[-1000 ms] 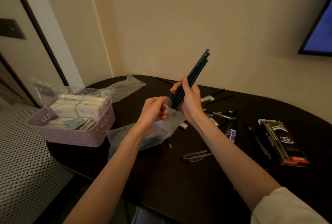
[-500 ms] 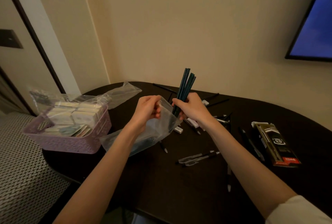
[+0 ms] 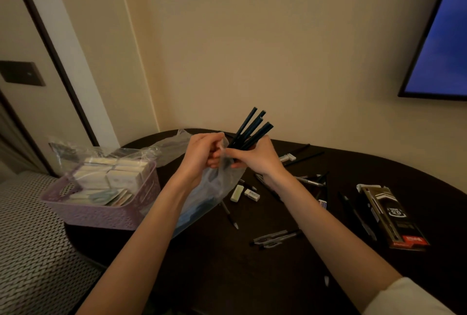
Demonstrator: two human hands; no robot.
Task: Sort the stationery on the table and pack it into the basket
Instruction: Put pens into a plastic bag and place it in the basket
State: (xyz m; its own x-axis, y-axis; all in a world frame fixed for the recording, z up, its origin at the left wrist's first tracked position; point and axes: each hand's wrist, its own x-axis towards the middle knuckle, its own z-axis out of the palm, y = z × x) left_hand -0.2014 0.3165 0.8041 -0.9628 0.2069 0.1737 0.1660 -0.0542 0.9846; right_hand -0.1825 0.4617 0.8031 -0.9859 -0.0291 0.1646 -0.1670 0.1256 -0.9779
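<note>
Fingers [image 3: 228,154] of the right hand [image 3: 255,158] are curled round a bundle of dark teal pencils [image 3: 250,129], tips up; fingers of the left hand [image 3: 202,153] pinch the rim of a clear plastic bag [image 3: 217,183] just beside it.

Change over the last second: the bundle has dropped from high and tilted to sitting right at the bag mouth, and the hands have closed together. Lower ends look part-way in, but the hands hide how deep.

My read: pencils are sorted and mid-bagging; the bag isn't in the lilac perforated plastic basket [image 3: 101,213] yet. That basket sits at the left edge of the dark oval desk [image 3: 252,276], already holding pale boxed items.

Loose pens [image 3: 276,236], white erasers [image 3: 243,193] and a black retail pack [image 3: 394,218] are on the desk unsorted, so plenty remains.
</note>
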